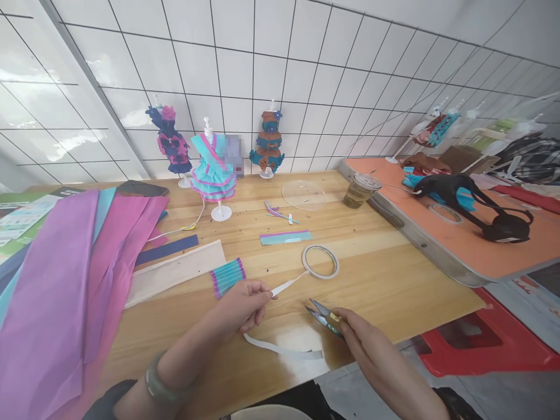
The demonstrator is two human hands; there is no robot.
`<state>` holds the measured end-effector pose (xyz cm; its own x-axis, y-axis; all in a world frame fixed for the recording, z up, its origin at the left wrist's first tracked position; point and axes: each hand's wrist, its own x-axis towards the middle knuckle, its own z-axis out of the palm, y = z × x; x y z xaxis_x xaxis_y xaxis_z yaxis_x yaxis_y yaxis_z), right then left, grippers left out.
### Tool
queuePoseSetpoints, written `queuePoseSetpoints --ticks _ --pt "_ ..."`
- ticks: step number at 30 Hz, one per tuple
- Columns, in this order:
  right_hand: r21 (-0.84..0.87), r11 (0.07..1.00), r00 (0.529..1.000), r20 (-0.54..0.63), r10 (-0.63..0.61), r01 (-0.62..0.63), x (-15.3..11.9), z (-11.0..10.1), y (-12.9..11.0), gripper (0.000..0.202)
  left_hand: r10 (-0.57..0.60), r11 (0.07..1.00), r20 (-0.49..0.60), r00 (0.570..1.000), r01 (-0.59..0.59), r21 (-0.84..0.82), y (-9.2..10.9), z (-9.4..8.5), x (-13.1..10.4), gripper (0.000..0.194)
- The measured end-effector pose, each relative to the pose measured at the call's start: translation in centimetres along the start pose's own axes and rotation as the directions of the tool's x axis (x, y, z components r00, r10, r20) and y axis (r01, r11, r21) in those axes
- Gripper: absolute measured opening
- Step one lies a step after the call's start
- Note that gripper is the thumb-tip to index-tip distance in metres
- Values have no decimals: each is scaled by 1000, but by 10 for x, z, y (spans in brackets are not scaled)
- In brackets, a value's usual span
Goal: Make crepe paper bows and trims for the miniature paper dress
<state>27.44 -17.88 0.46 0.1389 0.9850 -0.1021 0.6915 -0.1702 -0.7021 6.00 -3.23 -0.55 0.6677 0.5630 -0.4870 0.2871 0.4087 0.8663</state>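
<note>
The work surface is a light wooden table [385,291]. At its near edge, a length of white ribbon-like tape [271,347] lies below the left hand. On the left side are stacked purple and pink fabric sheets [56,286]. A pleated turquoise fabric piece with purple edges [228,277] lies just beside the left hand; a flat turquoise strip with a purple edge [286,238] lies farther back. To the right are a red plastic stool [481,344] and an orange-topped table [468,251]. A lidded clear plastic cup [359,192] and three miniature fabric dresses on white stands [214,169] stand toward the white tiled wall [301,64].

The right hand [365,338] has its fingers closed around small metal snips [324,318]; the blades are apart and point toward the left hand. The left hand [249,303] has thumb and fingers pinched on a narrow white tape strip [284,287], which extends to the white tape roll [321,261] lying flat on the wooden table, beyond both hands.

The snips carry a small gold marking, not legible. Print on the green-and-white papers [21,219] at far left is too small to read.
</note>
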Motion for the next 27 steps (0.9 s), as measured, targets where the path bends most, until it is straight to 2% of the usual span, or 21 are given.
queuePoseSetpoints --ticks 2,3,5,6,7,9,13,16,21,24,27 --pt "144 980 981 161 111 -135 4 -3 -9 32 -2 1000 -4 1000 2 10 1 1 -1 20" --pt "235 940 944 280 177 -246 7 -4 -14 36 -4 1000 -4 1000 4 15 1 2 -2 20" --pt "424 756 823 504 261 -499 16 -5 -23 40 -9 1000 -3 1000 9 21 1 3 -2 20" --pt "493 651 782 564 266 -577 21 -5 -27 37 -10 1000 -4 1000 10 21 1 3 -2 20" --pt "543 568 762 591 264 -618 26 -5 -30 35 -11 1000 -6 1000 11 20 0 3 -3 20" --pt "587 469 739 619 266 -660 36 -5 -35 32 -10 1000 -9 1000 11 18 1 4 -3 20" --pt "599 411 717 649 253 -687 50 -2 -38 30 -13 1000 -6 1000 14 20 3 5 -5 21" --pt "610 421 731 639 240 -671 54 2 -39 27 -21 999 2 1000 21 40 3 6 -7 22" --pt "570 518 754 599 270 -638 52 6 -38 29 -41 991 -11 999 42 124 6 3 -14 24" --pt "541 663 827 515 227 -518 48 4 -35 37 -35 984 -40 999 42 172 16 -5 -33 26" --pt "374 895 938 327 118 -243 46 -4 -28 41 -56 985 -33 998 61 163 12 -20 -64 29"
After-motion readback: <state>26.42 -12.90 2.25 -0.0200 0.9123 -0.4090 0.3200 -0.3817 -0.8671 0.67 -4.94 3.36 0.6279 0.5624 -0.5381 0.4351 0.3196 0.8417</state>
